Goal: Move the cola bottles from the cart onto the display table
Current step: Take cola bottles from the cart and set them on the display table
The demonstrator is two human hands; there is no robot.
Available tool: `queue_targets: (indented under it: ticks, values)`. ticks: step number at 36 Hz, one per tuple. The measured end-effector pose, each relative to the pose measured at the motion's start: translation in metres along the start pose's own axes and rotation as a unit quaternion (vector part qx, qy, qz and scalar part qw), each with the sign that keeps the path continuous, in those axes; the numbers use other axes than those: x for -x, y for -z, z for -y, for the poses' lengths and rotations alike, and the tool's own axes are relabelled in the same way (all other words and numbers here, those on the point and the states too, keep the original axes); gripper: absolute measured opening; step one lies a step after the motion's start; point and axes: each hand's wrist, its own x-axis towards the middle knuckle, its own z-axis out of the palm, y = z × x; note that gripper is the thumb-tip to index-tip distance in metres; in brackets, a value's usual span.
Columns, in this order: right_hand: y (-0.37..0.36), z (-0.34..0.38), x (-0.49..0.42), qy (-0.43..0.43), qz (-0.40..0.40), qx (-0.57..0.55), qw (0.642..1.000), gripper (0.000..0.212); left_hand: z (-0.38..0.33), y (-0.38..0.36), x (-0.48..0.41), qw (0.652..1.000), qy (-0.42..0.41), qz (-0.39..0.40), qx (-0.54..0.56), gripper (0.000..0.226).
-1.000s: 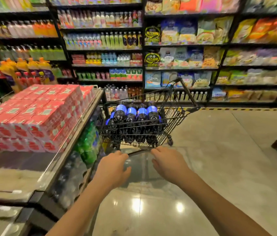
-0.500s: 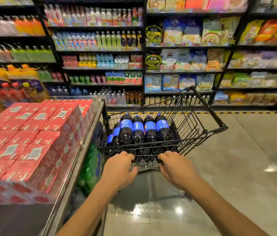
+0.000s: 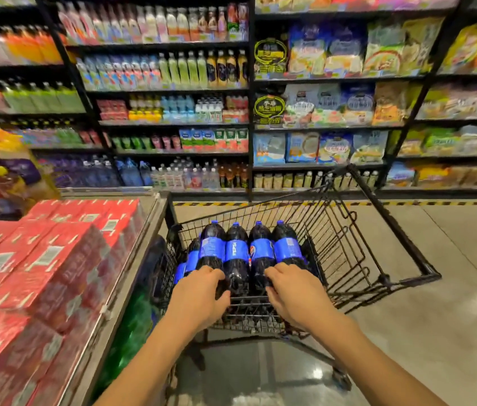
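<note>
**Both hands on cola bottles inside cart**

Looking down into a black wire cart [image 3: 395, 224], parked just beside the display table [image 3: 129, 259] on its left.

Cola bottles [image 3: 237, 253] all in the cart basket. Four lying side by side on top, blue caps pointing away, blue labels up, touching each other. At least two more blue labels visible lower left, under the top row.

Left hand [image 3: 199, 291]: reaching over the near rim, fingers curled close over the lower body of the leftmost top bottle, thumb toward the next bottle along.

Right hand [image 3: 294, 291]: mirrored posture, fingers curled over the base end of the bottles on the right of the row. Exact bottle gripped: cannot tell, knuckles covering the contact. Cannot tell if anything is lifted off the pile.

Table top packed with stacked red cartons [image 3: 41, 259], reaching close to the metal edge. Green bottles [image 3: 132, 332] on a lower level under the table.

Behind the cart: tall black shelves [image 3: 250, 121], drinks to the left, bagged snacks to the right, labels blurred. Glossy tiled floor [image 3: 436, 332], yellow-black striped tape along the shelf foot.
</note>
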Motion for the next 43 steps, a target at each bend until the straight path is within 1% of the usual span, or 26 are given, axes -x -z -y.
queue_targets:
  ticks: [8, 12, 16, 21, 26, 28, 31, 33, 34, 36, 37, 39, 40, 42, 43]
  values:
    - [-0.014, -0.026, -0.087, 0.044, 0.033, -0.018, 0.998, 0.035, 0.020, -0.003, -0.063, 0.997, 0.075, 0.024, 0.001, 0.039]
    - [-0.024, -0.027, -0.119, 0.051, 0.048, -0.042, 0.997, 0.037, 0.036, -0.010, -0.085, 0.993, 0.107, 0.043, 0.030, 0.038]
    - [-0.035, -0.026, -0.159, 0.049, 0.085, -0.053, 0.994, 0.035, 0.058, -0.016, -0.111, 0.989, 0.127, 0.062, 0.049, 0.037]
    - [-0.046, -0.019, -0.216, 0.009, 0.127, -0.095, 0.987, 0.041, 0.099, -0.028, -0.144, 0.981, 0.141, 0.088, 0.100, 0.044]
    - [-0.068, -0.009, -0.264, -0.049, 0.179, -0.188, 0.964, 0.050, 0.143, -0.051, -0.177, 0.963, 0.163, 0.152, 0.155, 0.056]
    - [-0.080, -0.008, -0.279, -0.081, 0.191, -0.238, 0.949, 0.050, 0.155, -0.062, -0.190, 0.952, 0.175, 0.173, 0.182, 0.062]
    - [-0.096, -0.010, -0.301, -0.140, 0.211, -0.311, 0.916, 0.050, 0.168, -0.079, -0.208, 0.933, 0.188, 0.209, 0.225, 0.071]
    - [-0.106, -0.012, -0.315, -0.196, 0.219, -0.368, 0.882, 0.055, 0.173, -0.089, -0.218, 0.913, 0.207, 0.238, 0.258, 0.074]
    - [-0.113, -0.013, -0.323, -0.224, 0.221, -0.399, 0.861, 0.059, 0.175, -0.096, -0.222, 0.898, 0.224, 0.254, 0.282, 0.077]
    - [-0.123, -0.016, -0.339, -0.272, 0.221, -0.445, 0.825, 0.071, 0.176, -0.104, -0.230, 0.856, 0.257, 0.288, 0.343, 0.080]
    - [-0.126, -0.016, -0.347, -0.289, 0.222, -0.459, 0.810, 0.077, 0.178, -0.110, -0.233, 0.839, 0.268, 0.298, 0.369, 0.076]
    - [-0.134, -0.017, -0.365, -0.309, 0.232, -0.486, 0.784, 0.086, 0.177, -0.117, -0.239, 0.810, 0.290, 0.312, 0.403, 0.053]
    - [-0.138, -0.017, -0.374, -0.319, 0.238, -0.497, 0.771, 0.091, 0.178, -0.122, -0.240, 0.802, 0.300, 0.313, 0.411, 0.052]
    - [-0.147, -0.017, -0.392, -0.335, 0.253, -0.504, 0.755, 0.098, 0.180, -0.135, -0.242, 0.782, 0.322, 0.314, 0.431, 0.067]
    - [-0.151, -0.016, -0.401, -0.339, 0.257, -0.502, 0.752, 0.101, 0.179, -0.138, -0.244, 0.775, 0.328, 0.311, 0.442, 0.069]
